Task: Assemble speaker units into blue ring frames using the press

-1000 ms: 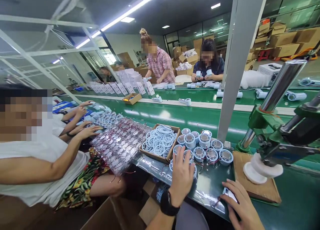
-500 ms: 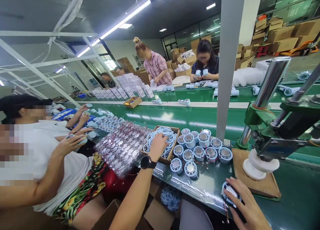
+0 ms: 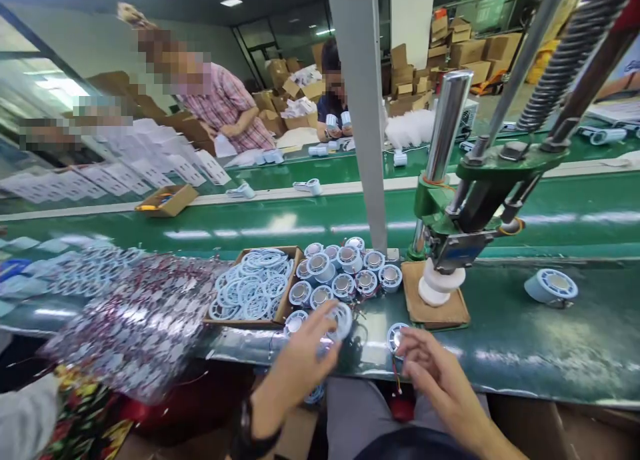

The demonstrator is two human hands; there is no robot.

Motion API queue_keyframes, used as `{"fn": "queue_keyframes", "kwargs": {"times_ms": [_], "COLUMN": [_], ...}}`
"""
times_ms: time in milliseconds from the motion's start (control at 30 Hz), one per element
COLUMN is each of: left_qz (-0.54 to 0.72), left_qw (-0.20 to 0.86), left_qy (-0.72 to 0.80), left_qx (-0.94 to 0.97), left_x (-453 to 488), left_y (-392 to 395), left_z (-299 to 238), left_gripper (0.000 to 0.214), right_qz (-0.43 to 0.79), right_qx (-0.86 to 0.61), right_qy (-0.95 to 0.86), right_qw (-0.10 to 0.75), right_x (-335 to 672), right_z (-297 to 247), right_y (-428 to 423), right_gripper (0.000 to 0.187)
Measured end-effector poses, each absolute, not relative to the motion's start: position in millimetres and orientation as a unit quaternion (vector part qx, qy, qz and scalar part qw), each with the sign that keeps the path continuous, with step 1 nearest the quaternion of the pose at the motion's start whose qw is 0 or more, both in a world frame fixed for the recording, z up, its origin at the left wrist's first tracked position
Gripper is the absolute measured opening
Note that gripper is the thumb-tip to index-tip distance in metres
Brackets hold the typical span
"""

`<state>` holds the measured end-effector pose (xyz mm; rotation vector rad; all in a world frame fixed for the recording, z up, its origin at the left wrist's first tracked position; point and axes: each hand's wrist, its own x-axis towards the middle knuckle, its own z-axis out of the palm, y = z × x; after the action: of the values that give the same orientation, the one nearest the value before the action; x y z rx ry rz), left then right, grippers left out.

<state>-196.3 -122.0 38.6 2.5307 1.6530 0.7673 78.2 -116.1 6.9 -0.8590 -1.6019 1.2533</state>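
Observation:
My left hand (image 3: 305,350), with a dark watch on its wrist, holds a slotted light blue ring (image 3: 342,321) between thumb and fingers, above the front of the housings. My right hand (image 3: 435,367) has its curled fingertips at the right edge of a light blue round housing (image 3: 396,337) near the table's front edge. Thin red and dark wires hang from that housing. Several similar housings with silver discs (image 3: 343,285) stand grouped behind my left hand. To their left, a cardboard box (image 3: 294,288) is filled with light blue rings (image 3: 253,280).
A green press (image 3: 450,237) with a white round head stands over a brown board (image 3: 460,317). Another housing (image 3: 551,285) sits to its right. Wired metallic parts (image 3: 145,320) on clear plastic lie at left. A grey post (image 3: 363,113) rises behind; co-workers stand across the green belt (image 3: 250,221).
The view has swung right. My left hand has left the box of rings and come right with a ring. My right hand has moved from over the housing to its right edge.

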Motion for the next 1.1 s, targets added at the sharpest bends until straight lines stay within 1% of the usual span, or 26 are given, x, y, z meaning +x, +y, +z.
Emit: {"fn": "queue_keyframes", "kwargs": {"times_ms": [67,133,167,233,300,400,533,700,867,1100], "left_qz": [0.304,0.378,0.409,0.449,0.462,0.463,0.449,0.452,0.475,0.484], "left_qw": [0.057,0.09,0.11,0.173,0.252,0.337,0.378,0.397,0.399,0.407], "left_qy": [0.474,0.444,0.443,0.462,0.487,0.504,0.539,0.539,0.508,0.488], "left_qx": [0.824,0.807,0.79,0.745,0.697,0.647,0.604,0.589,0.598,0.601], "left_x": [-154,-126,-118,-110,-110,-111,-111,-110,-109,-108], "left_y": [-138,-150,-154,-162,-170,-180,-187,-187,-183,-178], "left_z": [39,38,37,33,29,24,19,19,24,30], "left_gripper": [0.026,0.045,0.055,0.069,0.075,0.073,0.071,0.073,0.069,0.066], "right_qz": [0.652,0.724,0.739,0.747,0.74,0.73,0.722,0.727,0.725,0.721], "right_qx": [-0.343,-0.33,-0.327,-0.322,-0.321,-0.324,-0.331,-0.326,-0.287,-0.281], "right_qy": [-0.524,-0.447,-0.429,-0.414,-0.415,-0.43,-0.448,-0.439,-0.432,-0.436], "right_qw": [0.427,0.408,0.404,0.408,0.421,0.421,0.41,0.414,0.454,0.46], "right_x": [65,58,57,60,66,74,77,76,74,73], "right_z": [14,22,26,34,41,44,43,46,49,49], "right_y": [-120,-123,-125,-129,-133,-139,-142,-142,-142,-144], "right_gripper": [0.044,0.057,0.057,0.052,0.046,0.038,0.037,0.039,0.035,0.033]}}
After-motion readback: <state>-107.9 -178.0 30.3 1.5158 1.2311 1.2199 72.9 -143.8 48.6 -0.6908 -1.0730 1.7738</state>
